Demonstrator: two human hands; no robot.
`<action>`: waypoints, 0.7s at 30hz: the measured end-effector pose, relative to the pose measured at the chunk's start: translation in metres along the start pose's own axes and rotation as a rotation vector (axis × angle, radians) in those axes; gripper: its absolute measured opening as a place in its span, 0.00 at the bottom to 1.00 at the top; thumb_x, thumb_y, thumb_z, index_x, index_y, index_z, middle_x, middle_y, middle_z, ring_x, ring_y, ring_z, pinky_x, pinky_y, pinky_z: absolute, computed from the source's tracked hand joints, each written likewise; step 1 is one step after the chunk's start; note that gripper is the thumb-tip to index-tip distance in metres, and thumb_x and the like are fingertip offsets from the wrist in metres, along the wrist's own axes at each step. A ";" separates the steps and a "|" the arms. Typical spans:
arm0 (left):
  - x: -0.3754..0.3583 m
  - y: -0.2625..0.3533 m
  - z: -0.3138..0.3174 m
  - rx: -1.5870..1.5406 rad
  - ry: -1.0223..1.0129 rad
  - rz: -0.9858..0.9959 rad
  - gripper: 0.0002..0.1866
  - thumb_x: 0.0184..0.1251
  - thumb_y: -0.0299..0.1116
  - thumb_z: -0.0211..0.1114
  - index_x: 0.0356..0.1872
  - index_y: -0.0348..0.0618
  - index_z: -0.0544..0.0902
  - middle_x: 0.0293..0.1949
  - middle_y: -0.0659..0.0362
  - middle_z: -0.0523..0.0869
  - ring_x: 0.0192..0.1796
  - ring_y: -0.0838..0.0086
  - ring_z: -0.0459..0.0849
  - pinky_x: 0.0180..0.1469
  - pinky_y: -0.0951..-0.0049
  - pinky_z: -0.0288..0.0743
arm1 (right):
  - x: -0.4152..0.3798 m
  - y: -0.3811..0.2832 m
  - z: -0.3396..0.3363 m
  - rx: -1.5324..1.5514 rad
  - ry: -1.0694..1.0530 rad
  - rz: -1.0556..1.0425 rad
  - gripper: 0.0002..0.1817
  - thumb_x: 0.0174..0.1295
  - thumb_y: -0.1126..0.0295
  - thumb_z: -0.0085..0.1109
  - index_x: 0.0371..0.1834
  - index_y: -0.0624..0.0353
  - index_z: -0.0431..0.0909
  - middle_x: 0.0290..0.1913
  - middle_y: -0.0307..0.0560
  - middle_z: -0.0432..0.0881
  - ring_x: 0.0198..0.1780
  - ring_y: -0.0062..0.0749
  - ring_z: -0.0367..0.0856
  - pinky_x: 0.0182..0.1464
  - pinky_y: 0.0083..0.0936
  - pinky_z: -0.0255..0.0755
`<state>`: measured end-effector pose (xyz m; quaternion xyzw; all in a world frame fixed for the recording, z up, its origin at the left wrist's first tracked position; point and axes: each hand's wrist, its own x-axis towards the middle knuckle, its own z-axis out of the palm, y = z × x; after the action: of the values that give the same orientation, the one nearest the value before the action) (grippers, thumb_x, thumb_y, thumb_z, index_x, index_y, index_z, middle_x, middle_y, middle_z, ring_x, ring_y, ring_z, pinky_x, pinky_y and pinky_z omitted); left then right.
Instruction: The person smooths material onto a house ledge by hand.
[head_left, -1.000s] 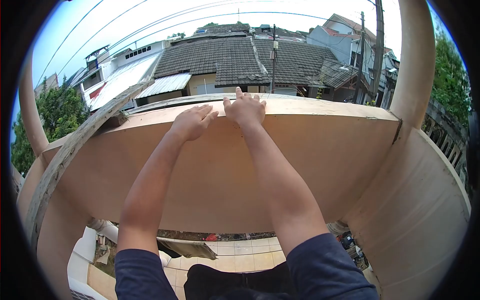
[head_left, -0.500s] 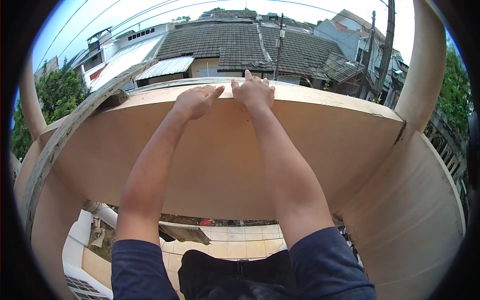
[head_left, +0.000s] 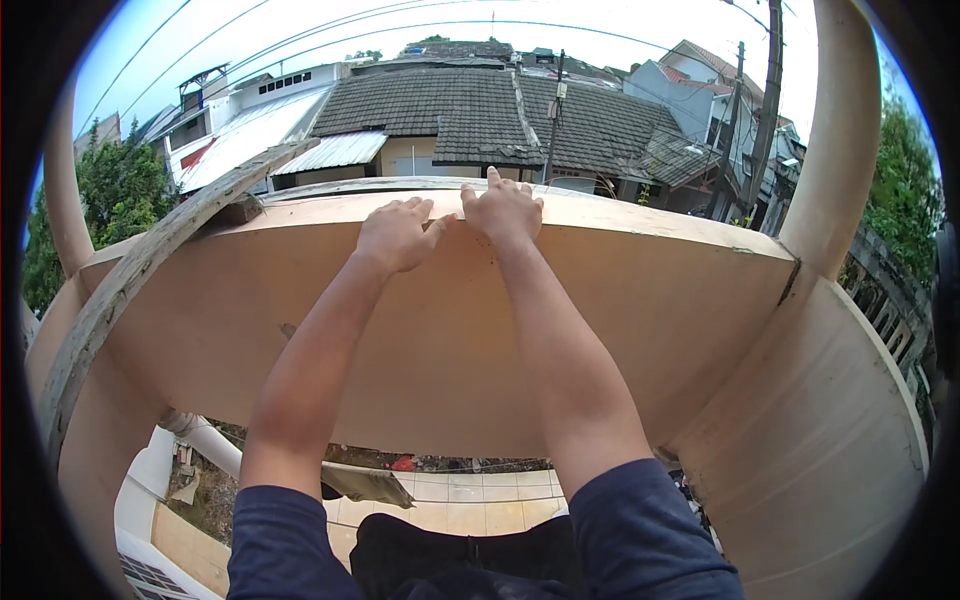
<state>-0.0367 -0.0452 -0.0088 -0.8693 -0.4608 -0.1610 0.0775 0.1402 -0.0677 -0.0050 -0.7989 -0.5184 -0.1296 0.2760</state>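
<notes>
A wide beige board stretches across the view in front of me, and both arms reach out to its far top edge. My left hand lies on that edge with its fingers bent over it. Right beside it, thumbs nearly touching, my right hand grips the same edge with its fingers draped over the far side. Dark blue sleeves cover my upper arms at the bottom of the view.
A weathered wooden plank slants along the board's left end. Round beige columns rise on both sides. Below the board are a tiled floor and a white pipe. Tiled rooftops and a utility pole lie beyond.
My left hand has slid closer to the right hand and its fingers have curled onto the edge. The view has shifted slightly; the right hand stays on the edge.
</notes>
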 end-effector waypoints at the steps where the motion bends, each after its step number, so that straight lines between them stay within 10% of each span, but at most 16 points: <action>1: 0.003 -0.001 0.002 -0.008 0.008 -0.003 0.43 0.84 0.70 0.35 0.82 0.47 0.69 0.83 0.56 0.69 0.84 0.63 0.65 0.85 0.60 0.59 | 0.001 0.001 -0.001 -0.008 0.005 -0.007 0.39 0.78 0.38 0.40 0.87 0.46 0.63 0.79 0.50 0.75 0.84 0.53 0.64 0.83 0.55 0.55; 10: 0.038 -0.002 -0.007 -0.060 -0.155 -0.158 0.49 0.80 0.76 0.24 0.82 0.53 0.71 0.83 0.60 0.69 0.84 0.67 0.65 0.84 0.60 0.61 | 0.003 0.002 0.005 -0.013 0.005 0.005 0.41 0.78 0.36 0.39 0.87 0.47 0.63 0.79 0.48 0.76 0.84 0.50 0.65 0.83 0.53 0.56; 21: -0.001 0.010 0.005 0.012 0.063 -0.085 0.33 0.87 0.59 0.41 0.77 0.47 0.76 0.77 0.56 0.78 0.79 0.58 0.74 0.82 0.55 0.64 | 0.000 0.003 0.005 -0.028 -0.010 0.021 0.41 0.77 0.35 0.41 0.86 0.46 0.63 0.79 0.46 0.76 0.84 0.48 0.65 0.83 0.52 0.57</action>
<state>-0.0283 -0.0500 -0.0133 -0.8428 -0.4958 -0.1888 0.0902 0.1429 -0.0660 -0.0099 -0.8088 -0.5094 -0.1299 0.2634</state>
